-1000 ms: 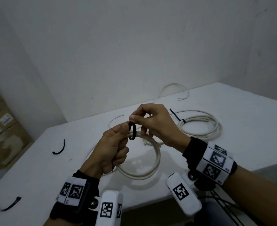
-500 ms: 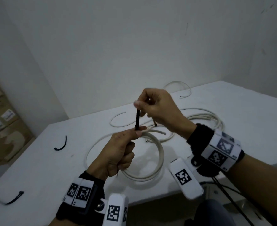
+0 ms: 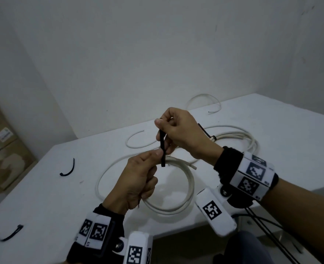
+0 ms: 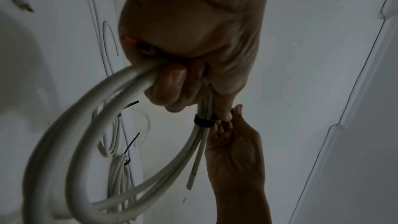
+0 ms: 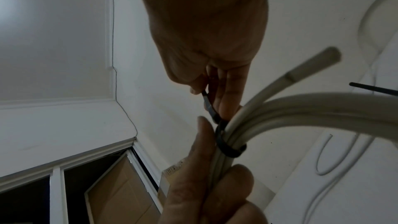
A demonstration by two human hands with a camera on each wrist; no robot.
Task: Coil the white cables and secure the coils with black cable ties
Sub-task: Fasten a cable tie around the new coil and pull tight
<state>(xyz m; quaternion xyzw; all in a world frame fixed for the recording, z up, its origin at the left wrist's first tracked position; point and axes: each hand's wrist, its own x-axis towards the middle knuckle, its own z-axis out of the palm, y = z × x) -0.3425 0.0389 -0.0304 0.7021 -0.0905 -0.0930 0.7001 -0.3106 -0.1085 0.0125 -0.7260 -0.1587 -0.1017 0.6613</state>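
While the white cable coil (image 3: 168, 187) is held above the table (image 3: 62, 197) in the left hand (image 3: 136, 180), grip curled round its strands, the black cable tie (image 3: 162, 149) looped round them is pinched at its tail by the right hand (image 3: 180, 134). Beyond the coil, a tied coil (image 3: 239, 138) is seen on the table.

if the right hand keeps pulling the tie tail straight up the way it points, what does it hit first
Nothing, it seems: above the right hand, which pinches the black cable tie, the head view shows only bare wall, set well behind the table, though depth is unclear.
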